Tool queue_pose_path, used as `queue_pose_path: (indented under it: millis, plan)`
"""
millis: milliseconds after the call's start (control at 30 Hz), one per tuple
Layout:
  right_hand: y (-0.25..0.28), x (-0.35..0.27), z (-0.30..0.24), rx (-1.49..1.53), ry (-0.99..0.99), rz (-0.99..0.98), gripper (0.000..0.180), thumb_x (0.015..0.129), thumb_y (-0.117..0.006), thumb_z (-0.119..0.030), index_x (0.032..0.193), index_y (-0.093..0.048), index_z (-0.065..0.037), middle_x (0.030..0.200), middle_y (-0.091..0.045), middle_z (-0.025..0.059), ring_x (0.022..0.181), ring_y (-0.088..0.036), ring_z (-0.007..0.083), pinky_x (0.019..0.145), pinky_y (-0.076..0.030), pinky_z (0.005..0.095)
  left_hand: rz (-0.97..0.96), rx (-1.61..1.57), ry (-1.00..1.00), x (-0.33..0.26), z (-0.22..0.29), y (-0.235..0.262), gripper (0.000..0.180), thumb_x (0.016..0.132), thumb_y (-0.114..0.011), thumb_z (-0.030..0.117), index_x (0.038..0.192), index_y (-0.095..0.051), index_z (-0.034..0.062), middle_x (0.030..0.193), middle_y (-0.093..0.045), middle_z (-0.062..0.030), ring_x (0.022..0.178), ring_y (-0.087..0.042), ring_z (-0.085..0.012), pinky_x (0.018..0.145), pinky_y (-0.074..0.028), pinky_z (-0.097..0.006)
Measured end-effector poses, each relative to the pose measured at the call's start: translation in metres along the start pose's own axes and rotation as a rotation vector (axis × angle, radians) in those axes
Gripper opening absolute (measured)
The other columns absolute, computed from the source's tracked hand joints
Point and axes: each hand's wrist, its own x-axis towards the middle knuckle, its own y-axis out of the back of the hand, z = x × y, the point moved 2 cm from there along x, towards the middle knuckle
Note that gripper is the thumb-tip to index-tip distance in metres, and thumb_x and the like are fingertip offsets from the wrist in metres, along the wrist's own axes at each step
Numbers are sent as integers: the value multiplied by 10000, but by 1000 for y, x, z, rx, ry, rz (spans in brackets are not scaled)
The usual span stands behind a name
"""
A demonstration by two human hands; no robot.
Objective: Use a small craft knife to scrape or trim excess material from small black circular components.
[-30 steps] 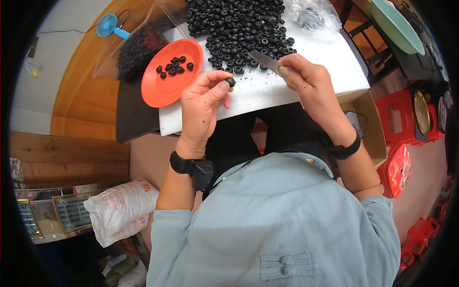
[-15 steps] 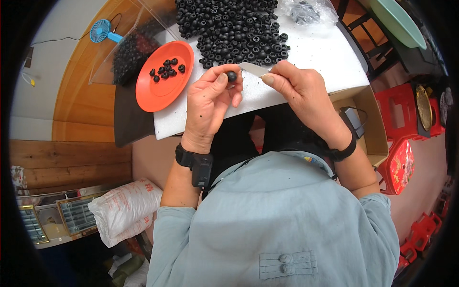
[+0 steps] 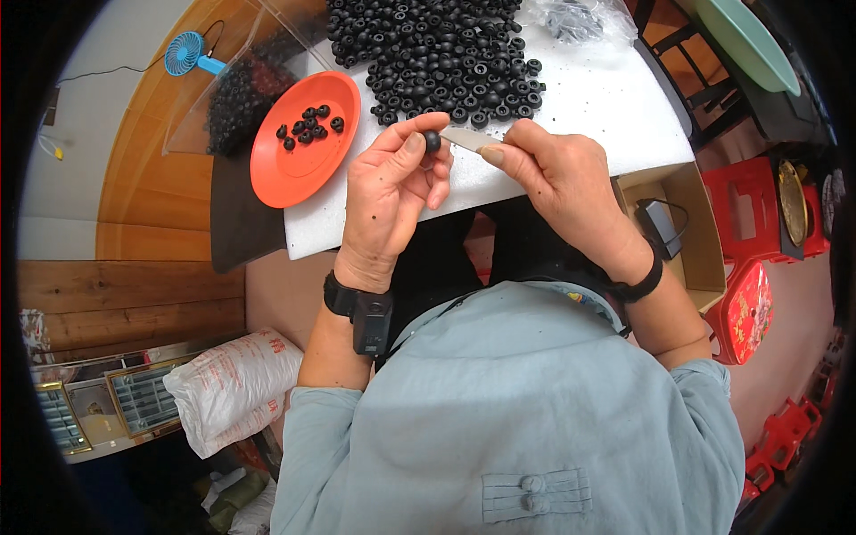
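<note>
My left hand (image 3: 393,178) pinches a small round black part (image 3: 432,141) between thumb and fingers, over the near edge of the white table. In my right hand (image 3: 557,169) is a small knife (image 3: 470,139), its pale blade pointing left with the tip close to the black part. Whether the tip touches the part I cannot tell. Beyond my hands lies a large heap of similar black parts (image 3: 446,67), many with a ring-shaped opening. An orange-red plate (image 3: 294,183) to the left of my left hand bears several of these parts.
A clear plastic bin (image 3: 254,98) with dark parts stands behind the plate. A blue fan (image 3: 185,53) is at far left. A plastic bag (image 3: 575,22) lies at the table's back right. An open cardboard box (image 3: 704,214) sits by my right forearm; red stools (image 3: 742,308) stand beyond it.
The knife and my right hand have shifted very slightly against the black part. My left hand keeps its pinch, and the whole view has moved a little.
</note>
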Motion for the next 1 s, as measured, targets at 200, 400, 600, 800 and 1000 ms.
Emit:
queue_pose_path:
  millis: [200, 400, 600, 800, 1000]
  plan:
    - [-1, -3, 0, -11, 4, 16, 396, 980, -664, -389, 747, -605, -75, 499, -559, 89, 477, -613, 301, 459, -451, 399, 22, 28, 9, 0, 1, -8, 340, 1052, -545, 93, 1325, -587, -105, 1000, -647, -135, 852, -607, -180, 646, -526, -291]
    - [2, 0, 2, 51, -24, 10, 381, 981, -667, -376, 751, -599, -79, 502, -563, 84, 475, -614, 294, 453, -444, 399, 9, 51, 12, 2, -1, -1, 358, 1049, -559, 134, 1332, -580, -84, 1046, -654, -154, 891, -587, -206, 641, -502, -293]
    - [-1, -1, -3, -97, 101, 108, 352, 976, -677, -358, 768, -575, -93, 518, -571, 77, 470, -609, 286, 440, -440, 389, -66, -4, 42, 3, -2, 3, 366, 1038, -572, 134, 1341, -581, -71, 1063, -649, -152, 919, -579, -222, 646, -502, -295]
    - [3, 1, 1, -142, 87, 104, 361, 974, -679, -358, 755, -558, -97, 542, -584, 75, 481, -611, 276, 435, -439, 384, -49, 42, 16, 3, -3, 1, 396, 1028, -584, 136, 1366, -574, -71, 1071, -647, -156, 928, -574, -236, 654, -495, -300]
    - [2, 0, 3, -112, 107, 82, 366, 973, -679, -362, 752, -556, -97, 554, -583, 72, 491, -614, 268, 441, -441, 376, -47, 21, 33, 4, -3, 2, 403, 1025, -588, 136, 1364, -576, -81, 1072, -657, -167, 920, -576, -239, 654, -496, -305]
